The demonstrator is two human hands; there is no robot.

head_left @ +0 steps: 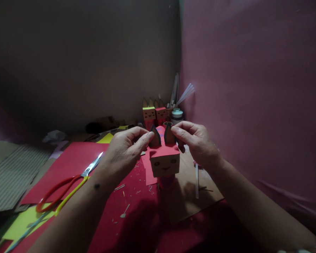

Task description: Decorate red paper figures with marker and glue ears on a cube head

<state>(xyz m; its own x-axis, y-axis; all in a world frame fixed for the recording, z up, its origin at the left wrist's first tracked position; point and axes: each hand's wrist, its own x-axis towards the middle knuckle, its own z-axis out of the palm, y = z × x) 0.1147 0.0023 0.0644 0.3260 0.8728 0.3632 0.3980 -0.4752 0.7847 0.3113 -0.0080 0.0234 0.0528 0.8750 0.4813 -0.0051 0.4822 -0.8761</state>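
Note:
A cardboard animal figure (pixel 165 165) stands upright in front of me, with a box head, a red top and a drawn face. Two pointed brown ears with dark edges rise from its top. My left hand (pixel 127 149) pinches the left ear (pixel 155 137) between thumb and fingertips. On the other side, my right hand (pixel 197 140) has the right ear (pixel 169 136) pinched near its tip. Below the head, the body is red and partly in shadow.
Red-and-yellow-handled scissors (pixel 73 184) lie on red paper (pixel 68 161) at left, near corrugated cardboard (pixel 13 175). Two similar figures (pixel 149 114) stand at the back beside a lidded jar (pixel 177 114) and glue sticks (pixel 185 94). A pink wall (pixel 252 88) bounds the right.

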